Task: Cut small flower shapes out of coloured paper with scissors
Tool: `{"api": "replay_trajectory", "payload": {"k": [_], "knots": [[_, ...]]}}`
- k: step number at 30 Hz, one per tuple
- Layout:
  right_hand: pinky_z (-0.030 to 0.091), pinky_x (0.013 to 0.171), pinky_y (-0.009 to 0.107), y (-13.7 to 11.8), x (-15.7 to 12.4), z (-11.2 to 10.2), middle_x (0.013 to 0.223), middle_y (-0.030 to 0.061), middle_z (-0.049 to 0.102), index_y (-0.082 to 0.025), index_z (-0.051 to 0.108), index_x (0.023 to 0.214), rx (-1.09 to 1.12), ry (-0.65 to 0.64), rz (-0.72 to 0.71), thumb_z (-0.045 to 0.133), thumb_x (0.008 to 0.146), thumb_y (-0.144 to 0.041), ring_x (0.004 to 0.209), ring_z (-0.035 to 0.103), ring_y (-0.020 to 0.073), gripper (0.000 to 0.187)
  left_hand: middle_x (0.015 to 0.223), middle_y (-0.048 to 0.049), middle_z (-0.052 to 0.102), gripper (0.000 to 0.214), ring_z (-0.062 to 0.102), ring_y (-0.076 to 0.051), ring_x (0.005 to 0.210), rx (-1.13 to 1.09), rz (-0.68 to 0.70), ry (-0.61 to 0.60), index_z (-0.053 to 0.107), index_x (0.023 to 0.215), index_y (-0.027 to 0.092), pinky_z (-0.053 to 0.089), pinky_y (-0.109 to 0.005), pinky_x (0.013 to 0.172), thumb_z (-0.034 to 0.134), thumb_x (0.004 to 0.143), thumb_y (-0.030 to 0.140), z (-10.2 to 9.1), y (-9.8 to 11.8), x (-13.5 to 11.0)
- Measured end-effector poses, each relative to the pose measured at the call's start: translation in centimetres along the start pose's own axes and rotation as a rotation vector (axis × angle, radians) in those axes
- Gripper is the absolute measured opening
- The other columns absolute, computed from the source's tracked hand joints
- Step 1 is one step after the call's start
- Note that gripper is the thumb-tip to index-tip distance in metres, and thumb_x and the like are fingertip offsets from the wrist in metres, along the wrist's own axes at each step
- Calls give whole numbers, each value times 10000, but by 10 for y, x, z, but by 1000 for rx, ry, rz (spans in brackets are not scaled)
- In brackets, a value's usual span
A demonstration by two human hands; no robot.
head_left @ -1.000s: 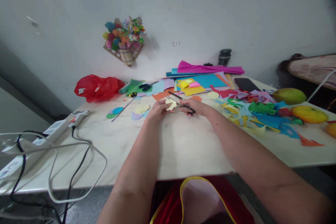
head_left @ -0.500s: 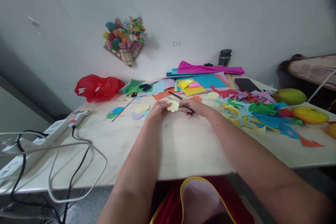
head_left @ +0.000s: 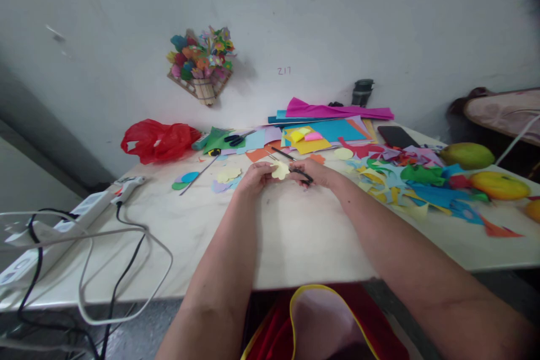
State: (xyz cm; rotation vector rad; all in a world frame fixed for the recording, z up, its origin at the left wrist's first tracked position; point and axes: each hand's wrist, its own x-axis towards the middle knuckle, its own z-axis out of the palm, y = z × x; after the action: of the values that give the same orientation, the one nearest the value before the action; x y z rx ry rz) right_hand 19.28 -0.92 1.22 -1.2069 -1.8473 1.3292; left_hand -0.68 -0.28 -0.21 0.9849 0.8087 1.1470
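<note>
Head view: table [head_left: 299,242] beneath held cutout [head_left: 280,170] adjoins wall [head_left: 320,28]

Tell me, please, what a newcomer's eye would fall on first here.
The colourful bouquet on the wall would probably draw the eye first, with the red plastic bag below it to the left. Next might come the jumble of paper scraps on the right. In the centre, the left grip holds a pale yellow scalloped paper, beside the black-handled scissors in the right grip.
</note>
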Motion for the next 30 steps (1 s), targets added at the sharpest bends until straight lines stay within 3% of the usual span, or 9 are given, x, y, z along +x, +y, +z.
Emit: {"api": "replay_trajectory", "payload": {"k": [7,21,30], "knots": [[256,268,159,0,0,-1,480,-41,563,-156,581,818,-26,-9,-7,767,750,-342,322,493,79,272,599,-44,662,195,647,-187,598,-1,4,-45,647,624,117,571,-392,716,834,577,148,1,1,-2],[300,289,167,-13,-8,3,420,-50,522,-153,587,782,49,-6,51,711,803,-336,292,445,78,221,635,-67,689,215,647,-181,584,3,1,-6,663,641,109,549,-321,603,848,552,174,0,0,1],[270,289,150,-11,-9,1,463,-48,544,-156,576,772,-12,-36,-15,696,809,-302,325,480,66,193,630,-72,686,223,636,-170,566,12,47,17,641,626,129,521,-280,546,843,566,202,1,2,-1]]}}
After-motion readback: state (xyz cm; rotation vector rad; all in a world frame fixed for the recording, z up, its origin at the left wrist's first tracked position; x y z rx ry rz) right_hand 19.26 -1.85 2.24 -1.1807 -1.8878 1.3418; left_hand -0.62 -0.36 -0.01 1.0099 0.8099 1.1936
